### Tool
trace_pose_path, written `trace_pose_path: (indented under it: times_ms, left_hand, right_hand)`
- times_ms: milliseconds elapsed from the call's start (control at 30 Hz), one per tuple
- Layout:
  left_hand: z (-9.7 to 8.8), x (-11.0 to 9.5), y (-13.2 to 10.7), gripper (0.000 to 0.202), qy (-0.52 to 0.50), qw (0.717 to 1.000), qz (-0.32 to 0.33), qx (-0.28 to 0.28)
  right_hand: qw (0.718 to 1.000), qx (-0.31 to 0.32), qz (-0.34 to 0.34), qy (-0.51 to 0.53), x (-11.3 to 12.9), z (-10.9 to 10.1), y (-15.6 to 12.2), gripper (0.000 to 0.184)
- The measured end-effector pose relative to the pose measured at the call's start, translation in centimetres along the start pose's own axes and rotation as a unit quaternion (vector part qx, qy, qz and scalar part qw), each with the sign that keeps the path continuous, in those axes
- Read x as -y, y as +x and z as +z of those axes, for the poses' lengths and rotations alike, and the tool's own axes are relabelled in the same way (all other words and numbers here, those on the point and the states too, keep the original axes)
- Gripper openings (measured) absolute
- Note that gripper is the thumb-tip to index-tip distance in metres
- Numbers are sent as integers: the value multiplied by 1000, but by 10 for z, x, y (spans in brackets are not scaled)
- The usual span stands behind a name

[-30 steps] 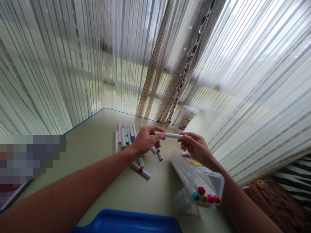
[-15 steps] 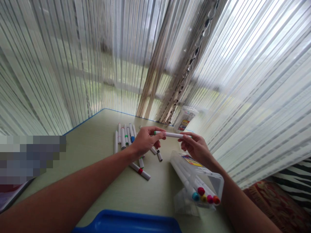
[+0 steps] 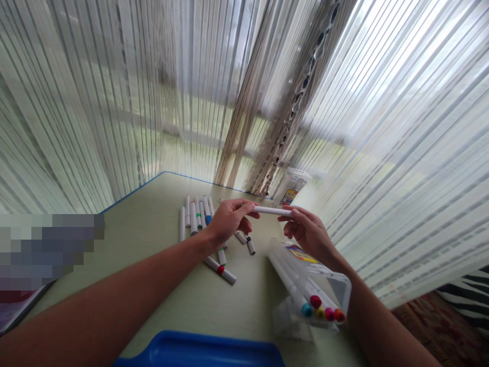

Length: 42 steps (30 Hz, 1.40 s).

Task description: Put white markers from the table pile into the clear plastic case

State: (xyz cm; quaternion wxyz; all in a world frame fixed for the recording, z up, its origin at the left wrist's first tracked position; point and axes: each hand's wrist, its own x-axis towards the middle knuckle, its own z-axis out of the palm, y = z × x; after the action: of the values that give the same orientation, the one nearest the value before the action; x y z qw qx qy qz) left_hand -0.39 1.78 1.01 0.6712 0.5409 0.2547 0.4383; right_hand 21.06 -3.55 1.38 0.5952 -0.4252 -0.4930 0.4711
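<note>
Between my two hands a white marker pen (image 3: 273,210) is held level above the table. My left hand (image 3: 231,219) pinches one end, and its fingers hide the tip there. The fingers of my right hand (image 3: 305,224) close on the other end. Below and left of the pen, several white markers (image 3: 197,211) with coloured bands lie loosely on the table, partly behind my left hand. Under my right hand a clear plastic case (image 3: 336,285) lies tilted with its mouth towards me. Markers with red, blue, yellow, pink and orange ends (image 3: 321,311) show inside it.
A second clear container (image 3: 293,186) stands at the back by the string curtain (image 3: 191,102). The rim of a blue tray (image 3: 206,344) shows at the near edge of the pale green table (image 3: 133,219). A blurred-out patch covers the left side.
My left fingers have slid over the marker's green end, which showed before and is now covered. My right fingers have shifted slightly along the other end. The loose markers and case stay put.
</note>
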Motion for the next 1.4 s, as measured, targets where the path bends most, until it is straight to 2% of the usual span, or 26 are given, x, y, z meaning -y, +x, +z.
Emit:
trace_pose_path:
  times_ms: [233, 367, 667, 933, 1133, 1400]
  left_hand:
    - [0, 4, -1, 24, 84, 996, 35, -6]
    - [-1, 4, -1, 27, 97, 994, 43, -6]
    - [-2, 3, 0, 26, 21, 1000, 14, 6]
    - [-1, -2, 1, 35, -35, 999, 9, -18]
    - [-1, -1, 1, 38, 25, 999, 40, -23]
    - [-2, 0, 1, 35, 88, 995, 52, -18]
  right_hand:
    - [999, -4, -11, -36, -7, -1, -1, 25]
    - [999, 1, -14, -37, -7, 0, -2, 22]
    - [999, -8, 19, 39, -1, -2, -1, 22]
    - [997, -8, 29, 68, 2, 0, 1, 26]
    - [998, 4, 5, 62, 1, -1, 4, 31]
    - [999, 10, -29, -20, -4, -2, 5, 28]
